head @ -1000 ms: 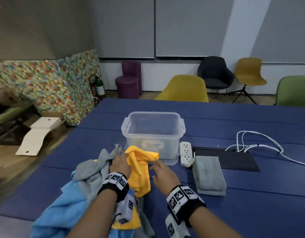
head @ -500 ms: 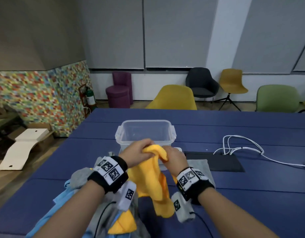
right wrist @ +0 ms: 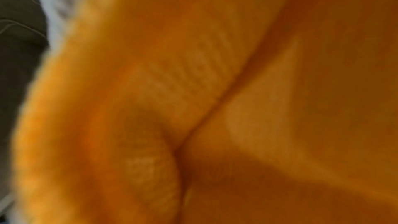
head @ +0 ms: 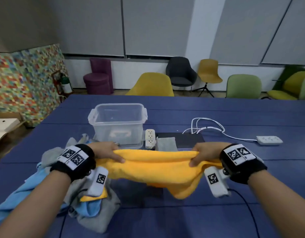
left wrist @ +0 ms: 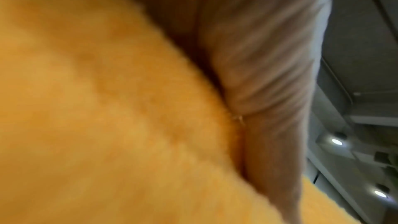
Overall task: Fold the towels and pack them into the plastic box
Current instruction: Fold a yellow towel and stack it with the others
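An orange towel [head: 156, 166] hangs stretched between both hands above the blue table [head: 217, 212]. My left hand [head: 107, 152] grips its left top edge and my right hand [head: 202, 154] grips the right top edge. Orange cloth [left wrist: 107, 108] fills the left wrist view beside my hand [left wrist: 269, 91]; the same towel [right wrist: 215, 108] covers the right wrist view. The clear plastic box [head: 118, 124] stands open behind the towel. A folded grey towel [head: 166, 144] lies right of the box. A heap of blue and grey towels [head: 89, 208] lies under my left arm.
A white power strip [head: 150, 138] lies between the box and the grey towel, beside a black mat [head: 187, 139]. White cables [head: 208, 127] lead to a second power strip [head: 269, 140] at the right. Chairs [head: 151, 85] stand beyond the table's far edge.
Both hands lifted the orange towel off the heap, then moved apart and stretched it out flat between them. The view has tilted up and back.
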